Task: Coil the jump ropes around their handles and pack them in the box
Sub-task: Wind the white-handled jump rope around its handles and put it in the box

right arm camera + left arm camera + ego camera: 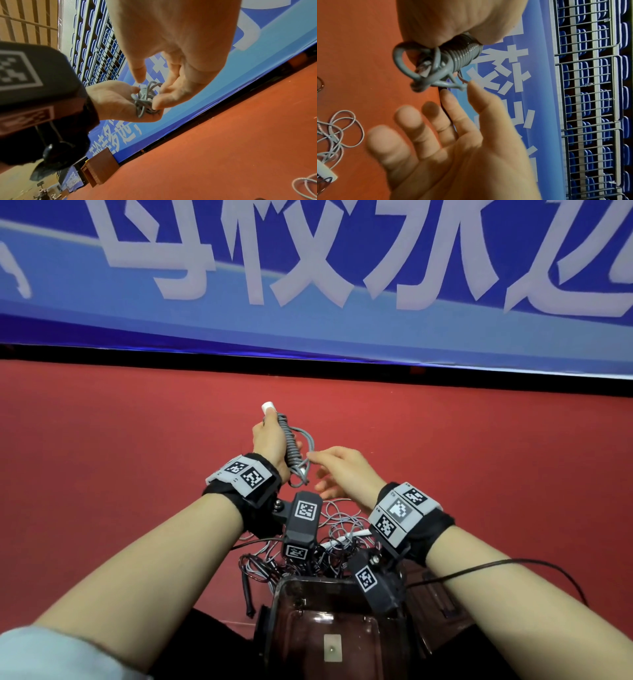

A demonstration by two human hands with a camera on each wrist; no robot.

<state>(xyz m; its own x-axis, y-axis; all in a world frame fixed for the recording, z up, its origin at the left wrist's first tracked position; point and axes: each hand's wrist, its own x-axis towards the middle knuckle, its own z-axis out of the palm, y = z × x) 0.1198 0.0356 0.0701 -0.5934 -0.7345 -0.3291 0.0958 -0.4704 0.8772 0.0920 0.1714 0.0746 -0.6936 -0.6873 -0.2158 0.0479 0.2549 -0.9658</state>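
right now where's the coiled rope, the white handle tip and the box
coiled rope [464, 56], left wrist view, grey windings
handle tip [268, 407], head view, white end cap
box [329, 628], head view, dark lid

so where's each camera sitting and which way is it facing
head: on the head, looking down and forward at both forearms, the left hand holding the coiled grey rope, red floor.
left wrist: along the left palm at the coil, the right hand open below.
right wrist: along the right hand toward the left hand.
All share the coil.
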